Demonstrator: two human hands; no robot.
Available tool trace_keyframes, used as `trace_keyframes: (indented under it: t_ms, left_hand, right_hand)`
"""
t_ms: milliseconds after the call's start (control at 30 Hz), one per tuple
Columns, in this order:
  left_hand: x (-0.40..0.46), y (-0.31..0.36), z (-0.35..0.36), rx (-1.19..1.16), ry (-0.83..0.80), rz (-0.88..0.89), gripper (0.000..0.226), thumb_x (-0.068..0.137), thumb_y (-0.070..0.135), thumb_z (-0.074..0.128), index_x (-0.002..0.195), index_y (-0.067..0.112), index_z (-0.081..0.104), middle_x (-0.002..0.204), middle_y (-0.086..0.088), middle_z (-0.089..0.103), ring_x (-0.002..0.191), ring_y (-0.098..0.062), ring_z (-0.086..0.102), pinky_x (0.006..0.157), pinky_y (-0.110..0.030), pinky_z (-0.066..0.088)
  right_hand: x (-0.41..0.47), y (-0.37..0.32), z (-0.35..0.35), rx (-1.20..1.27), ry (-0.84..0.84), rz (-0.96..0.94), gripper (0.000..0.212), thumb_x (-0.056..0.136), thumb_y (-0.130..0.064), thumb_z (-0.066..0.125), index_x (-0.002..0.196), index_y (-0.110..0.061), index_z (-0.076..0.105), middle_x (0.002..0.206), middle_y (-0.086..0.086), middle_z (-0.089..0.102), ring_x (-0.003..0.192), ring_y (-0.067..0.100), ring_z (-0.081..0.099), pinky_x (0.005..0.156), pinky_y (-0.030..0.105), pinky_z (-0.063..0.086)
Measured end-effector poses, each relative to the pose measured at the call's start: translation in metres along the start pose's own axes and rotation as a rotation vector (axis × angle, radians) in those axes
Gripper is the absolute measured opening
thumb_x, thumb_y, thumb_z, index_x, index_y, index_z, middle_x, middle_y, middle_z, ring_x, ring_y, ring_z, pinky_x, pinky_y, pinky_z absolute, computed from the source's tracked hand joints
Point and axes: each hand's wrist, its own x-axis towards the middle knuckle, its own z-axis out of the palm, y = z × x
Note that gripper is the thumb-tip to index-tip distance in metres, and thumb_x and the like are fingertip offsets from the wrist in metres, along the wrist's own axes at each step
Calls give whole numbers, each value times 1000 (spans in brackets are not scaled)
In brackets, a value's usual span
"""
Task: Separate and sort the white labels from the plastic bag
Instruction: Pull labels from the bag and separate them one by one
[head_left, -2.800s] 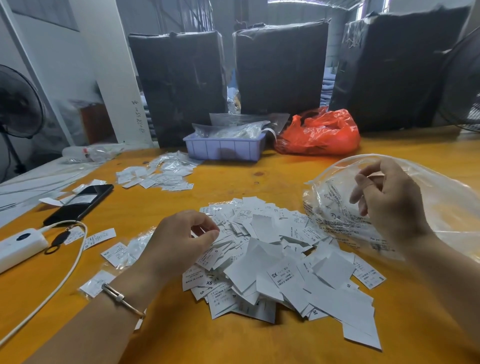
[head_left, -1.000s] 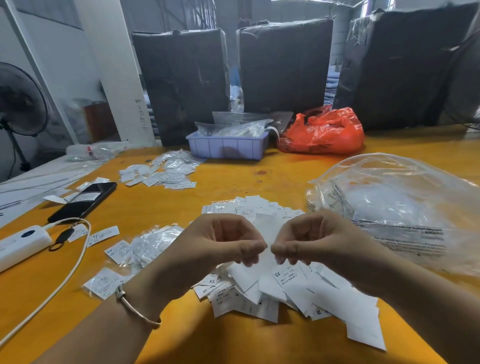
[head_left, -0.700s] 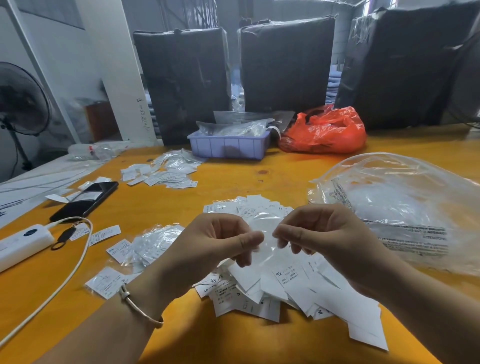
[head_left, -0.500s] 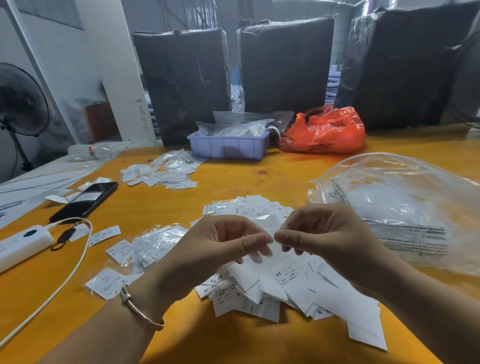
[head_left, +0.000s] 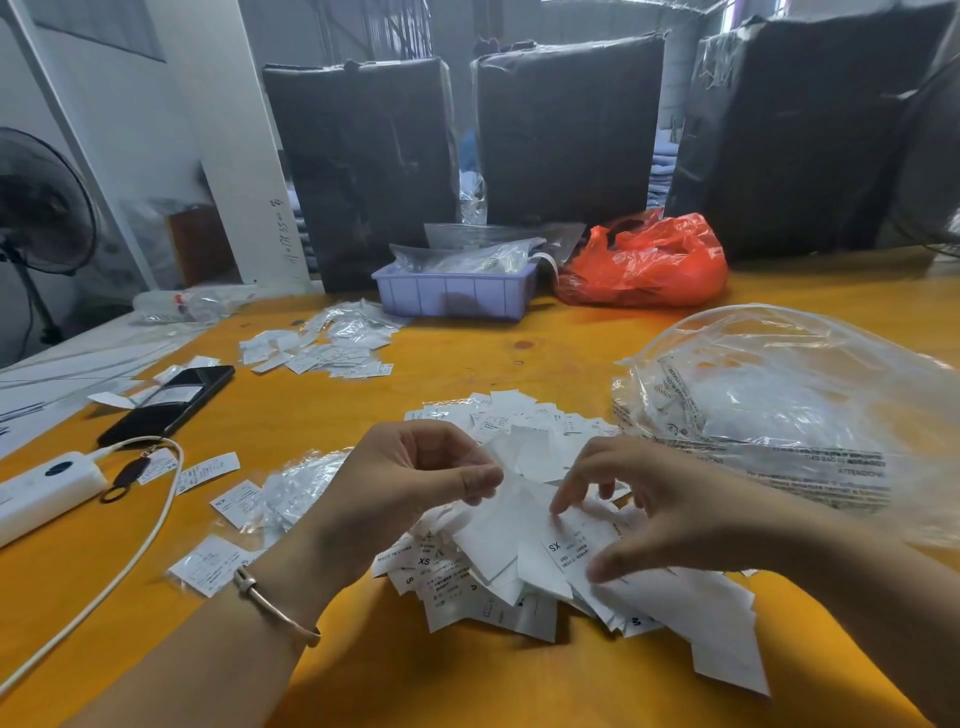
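Two hands (head_left: 415, 483) over labels (head_left: 524, 566)

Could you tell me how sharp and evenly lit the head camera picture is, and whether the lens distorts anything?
Head view: soft, even light, only faint shadows beneath the label pile; wide-angle bending tilts the black bales and the pillar inward; glare streaks the clear plastic bag; the right hand has slightly blurred fingertips, the left hand is sharper; fine print on the labels is mostly unreadable.

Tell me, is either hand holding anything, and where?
The left hand pinches a white label by its top corner; the right hand only touches the label pile.
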Motion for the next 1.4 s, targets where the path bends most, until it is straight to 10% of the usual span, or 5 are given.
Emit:
trace_keyframes:
  t_ms: [667, 867, 1400]
  left_hand:
    - [3, -1, -6, -193, 14, -121, 5, 71, 12, 73, 74, 15, 69, 81, -8, 71, 78, -20, 68, 72, -24, 56]
    - [3, -1, -6, -276, -19, -147, 33, 62, 2, 81, 89, 10, 64, 86, -12, 71, 82, -26, 70, 74, -31, 59]
    - [0, 2, -2, -108, -100, -117, 15, 79, 22, 75, 89, 10, 76, 97, -15, 76, 94, -28, 73, 83, -30, 59]
  right_hand:
    - [1, -6, -1, 14, 131, -96, 24, 76, -27, 79, 90, -35, 60, 100, -18, 51, 95, 2, 47, 78, 18, 39]
    - [-9, -14, -10, -62, -206, -61, 42, 69, -43, 82, 105, -44, 60, 107, -25, 49, 104, -6, 44, 86, 21, 42]
    - [-9, -23, -1, -116, -165, -49, 24, 75, -32, 78, 88, -34, 58, 93, -20, 52, 91, -8, 45, 70, 18, 41]
